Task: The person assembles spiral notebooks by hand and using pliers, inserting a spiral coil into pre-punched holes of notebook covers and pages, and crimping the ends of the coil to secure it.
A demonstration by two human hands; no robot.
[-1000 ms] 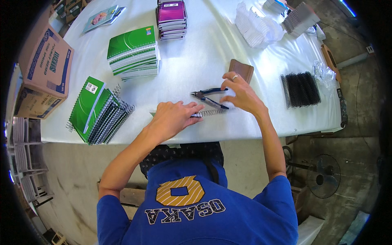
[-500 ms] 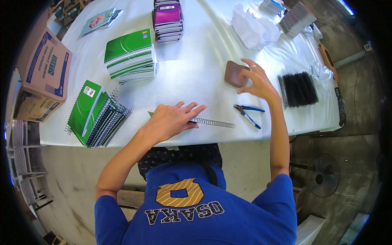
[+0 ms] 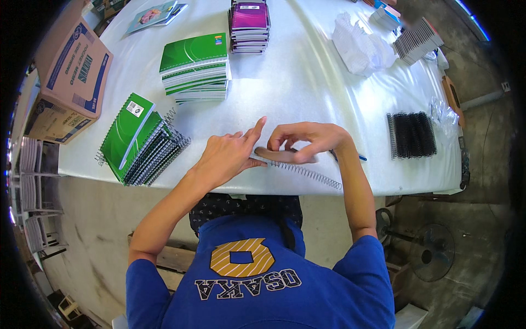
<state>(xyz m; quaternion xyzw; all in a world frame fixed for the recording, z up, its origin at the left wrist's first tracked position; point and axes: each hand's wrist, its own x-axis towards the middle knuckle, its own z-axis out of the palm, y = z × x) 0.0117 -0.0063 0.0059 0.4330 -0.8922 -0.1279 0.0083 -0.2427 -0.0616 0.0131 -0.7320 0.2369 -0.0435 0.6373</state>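
Note:
My left hand (image 3: pixel 226 158) is closed near the table's front edge, thumb below and index finger raised. From its grip a thin wire spiral coil (image 3: pixel 315 174) runs out to the right; whatever else lies under the palm is hidden. My right hand (image 3: pixel 313 137) pinches a brown, flat, leather-like pad (image 3: pixel 282 156), held over the coil close to the left fingers. Behind the right wrist, blue-handled pliers (image 3: pixel 362 157) are mostly covered. Left of my hands, green spiral notebooks (image 3: pixel 129 131) lean in a stack, with coil ends sticking out.
A taller pile of green notebooks (image 3: pixel 194 52) and a purple pile (image 3: pixel 249 16) stand farther back. A cardboard box (image 3: pixel 71 77) is at the left. To the right lie black coils (image 3: pixel 412 135), crumpled white wrapping (image 3: pixel 361 46) and a fanned grey stack (image 3: pixel 418 41).
My right hand has picked up the brown pad and brought it left and nearer, over the coil. The left hand keeps its grip. The whole view has shifted slightly.

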